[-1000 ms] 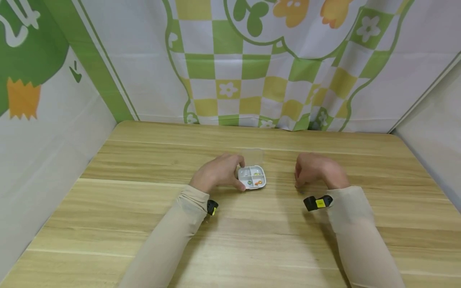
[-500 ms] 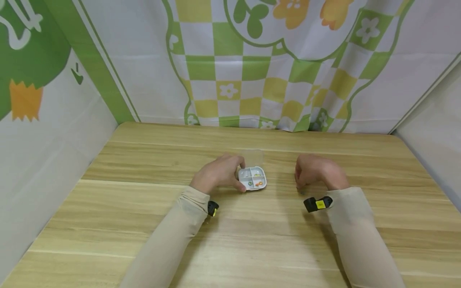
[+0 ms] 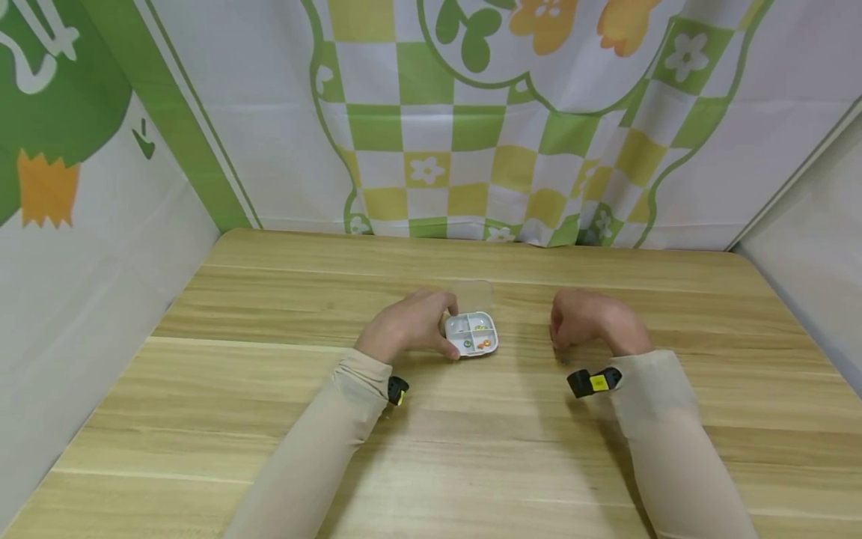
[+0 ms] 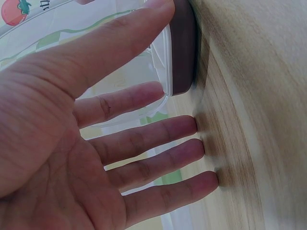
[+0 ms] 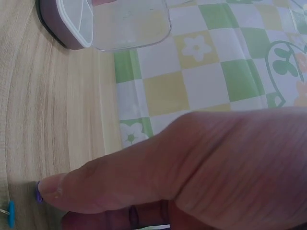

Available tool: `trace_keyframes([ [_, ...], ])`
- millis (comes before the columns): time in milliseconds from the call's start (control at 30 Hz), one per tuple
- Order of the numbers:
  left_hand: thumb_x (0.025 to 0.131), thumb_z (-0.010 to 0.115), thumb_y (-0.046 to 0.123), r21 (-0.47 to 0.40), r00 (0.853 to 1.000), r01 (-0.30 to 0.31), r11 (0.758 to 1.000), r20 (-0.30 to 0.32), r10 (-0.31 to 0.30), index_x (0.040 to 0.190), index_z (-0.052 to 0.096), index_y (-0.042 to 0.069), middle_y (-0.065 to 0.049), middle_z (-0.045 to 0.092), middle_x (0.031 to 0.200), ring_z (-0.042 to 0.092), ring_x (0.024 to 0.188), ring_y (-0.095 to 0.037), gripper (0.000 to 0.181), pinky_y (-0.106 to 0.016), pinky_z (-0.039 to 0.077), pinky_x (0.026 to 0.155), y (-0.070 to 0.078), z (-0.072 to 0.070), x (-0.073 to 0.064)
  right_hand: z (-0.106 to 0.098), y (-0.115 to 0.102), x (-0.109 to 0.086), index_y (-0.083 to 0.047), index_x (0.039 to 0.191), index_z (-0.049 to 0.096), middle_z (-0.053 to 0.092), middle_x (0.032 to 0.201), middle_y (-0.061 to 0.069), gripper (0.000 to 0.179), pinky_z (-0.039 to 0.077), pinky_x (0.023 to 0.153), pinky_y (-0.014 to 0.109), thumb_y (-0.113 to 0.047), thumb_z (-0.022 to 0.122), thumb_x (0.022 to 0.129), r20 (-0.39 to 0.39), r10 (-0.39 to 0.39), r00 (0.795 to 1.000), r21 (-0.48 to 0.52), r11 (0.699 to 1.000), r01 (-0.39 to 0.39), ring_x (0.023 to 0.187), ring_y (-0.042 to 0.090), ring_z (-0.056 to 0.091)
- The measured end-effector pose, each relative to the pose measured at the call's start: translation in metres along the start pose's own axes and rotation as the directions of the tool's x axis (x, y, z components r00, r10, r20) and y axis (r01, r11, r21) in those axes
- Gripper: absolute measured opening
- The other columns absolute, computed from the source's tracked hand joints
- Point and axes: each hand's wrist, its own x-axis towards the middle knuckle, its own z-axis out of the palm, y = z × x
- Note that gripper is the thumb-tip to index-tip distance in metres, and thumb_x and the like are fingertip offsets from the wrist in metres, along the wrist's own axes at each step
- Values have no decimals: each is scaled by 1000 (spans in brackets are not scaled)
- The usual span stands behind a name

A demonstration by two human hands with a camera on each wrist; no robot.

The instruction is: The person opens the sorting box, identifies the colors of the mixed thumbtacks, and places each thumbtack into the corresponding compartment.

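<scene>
A small white pill box (image 3: 471, 332) with a clear lid (image 3: 474, 293) lies open on the table. Thin walls divide it into compartments, some holding tiny green, yellow and orange pieces. My left hand (image 3: 407, 323) grips its left side between thumb and index finger; in the left wrist view the other fingers (image 4: 168, 189) stretch down beside it. To the right, apart from the box, my right hand (image 3: 587, 318) is at the tabletop with curled fingers. At its thumb tip is a tiny purple piece (image 5: 39, 192), seemingly a thumbtack, partly hidden. A blue thumbtack (image 5: 11, 213) lies close by.
The wooden table (image 3: 471, 449) reaches back to a green and yellow checked curtain (image 3: 465, 150). A printed cloth (image 3: 135, 247) hangs along the left side. Black wrist cameras (image 3: 595, 381) sit on both wrists.
Both hands and the pill box stay almost in place. My right fingers shift only very slightly at the tabletop; the view tilts a little.
</scene>
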Motion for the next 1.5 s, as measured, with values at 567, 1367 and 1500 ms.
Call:
trace_keyframes([
  [567,73,93,30,4,1000,14,1000,1,-14,122,65,6,-3,61,98,56,94,-21,61,-40,50,84,-2,1,0,-1,1,3,-14,68,66,48,60,-5,17,32,53,28,-1,59,79,-66,-43,997,2,999,43,56,11,40],
  [1367,73,93,30,1,1000,-3,1000,-3,3,121,65,4,-4,63,99,57,93,-21,61,-40,50,84,-1,1,1,2,-16,10,-9,89,64,56,77,1,10,42,67,33,-7,60,98,-261,-224,939,20,971,237,69,15,49],
  [1500,73,93,31,7,1000,-1,1000,-6,1,121,65,5,-4,63,102,57,95,-21,62,-40,50,85,-1,1,1,4,-21,12,-9,90,64,56,74,0,9,42,64,33,-9,62,99,-317,-249,915,13,964,267,67,15,49],
])
